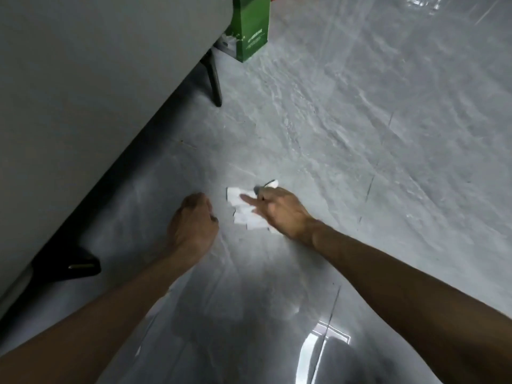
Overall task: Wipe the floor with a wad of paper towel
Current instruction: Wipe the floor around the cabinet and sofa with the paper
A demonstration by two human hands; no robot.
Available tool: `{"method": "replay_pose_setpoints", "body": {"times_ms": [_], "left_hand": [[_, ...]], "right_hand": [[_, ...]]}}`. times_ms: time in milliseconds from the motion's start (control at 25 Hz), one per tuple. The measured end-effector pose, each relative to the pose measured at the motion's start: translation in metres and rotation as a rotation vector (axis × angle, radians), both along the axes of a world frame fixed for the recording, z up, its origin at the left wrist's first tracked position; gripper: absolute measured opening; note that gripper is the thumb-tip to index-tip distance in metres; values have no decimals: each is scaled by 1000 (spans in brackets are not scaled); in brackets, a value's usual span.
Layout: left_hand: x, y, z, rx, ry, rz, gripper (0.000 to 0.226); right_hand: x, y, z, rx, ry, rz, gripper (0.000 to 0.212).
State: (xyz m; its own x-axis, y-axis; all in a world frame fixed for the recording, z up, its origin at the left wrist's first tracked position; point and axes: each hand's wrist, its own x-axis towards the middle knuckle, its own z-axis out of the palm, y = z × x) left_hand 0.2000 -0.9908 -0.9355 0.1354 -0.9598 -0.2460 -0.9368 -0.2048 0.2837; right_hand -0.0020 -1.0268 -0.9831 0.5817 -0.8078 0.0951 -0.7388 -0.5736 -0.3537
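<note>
Under everything, the floor [360, 134]: grey and shiny, with thin dark lines. It has lots of open room to the right and far side. A bright glare sits at the bottom edge.
Grey furniture [83, 79]: big and plain, filling the left side. Its top and left end are cut off, so I cannot tell what it is. There is a dark gap under its bottom edge.
Green box [250, 26]: stands on the floor by the far corner of the furniture. Its top is cut off.
Black legs: one near leg [69, 266] and one far leg [214, 79] poke out from under the furniture.
Left hand [192, 225]: the grip is closed in a fist with nothing seen in it. It is near the furniture edge, just beside the towel but not touching it. I cannot tell if it rests on the floor.
Right hand [279, 213]: blurry. The grip holds the paper towel down, with one finger straight across it and the others bent.
Paper towel [239, 199]: a white crumpled wad on the floor, partly hidden under the right hand, in the middle of the view.
</note>
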Motion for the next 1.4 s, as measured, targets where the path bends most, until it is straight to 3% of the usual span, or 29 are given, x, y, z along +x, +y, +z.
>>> {"method": "replay_pose_setpoints", "body": {"times_ms": [80,160,320,400,600,720,880,960,1000,1120,1200,1280,1400], "left_hand": [[3,-7,-1,29,-3,-40,21],[-2,-23,-2,65,6,-75,35],[-22,-56,-7,319,-46,-108,70],[-30,-64,-11,392,-89,-119,75],[-44,-77,-13,465,-122,-113,80],[-42,-83,-12,464,-102,-128,82],[-40,-83,-9,483,-59,-122,81],[-40,-82,-9,495,-57,-130,81],[-40,-81,-9,506,-54,-134,82],[-41,-83,-6,508,-69,-140,84],[-41,-85,-7,485,-60,-138,85],[-43,-87,-6,489,-48,-136,86],[-41,-87,-4,472,-47,-143,85]], "right_hand": [[10,-44,2,112,-78,-372,32],[26,-46,-1,99,-187,-457,26],[-2,-15,-7,267,-351,4,21],[-19,-53,-8,223,-337,37,16],[19,-181,-12,124,-362,-527,8],[26,-189,-11,132,-397,-639,22],[-17,-89,-14,207,-352,-293,13],[-37,-88,-12,241,-338,-149,10],[-33,-109,-10,216,-349,-164,8],[6,-190,-3,211,-448,-586,6],[25,-210,-1,156,-409,-707,10],[23,-183,-3,33,-366,-602,16],[-6,-93,-9,144,-368,-250,11]]}}
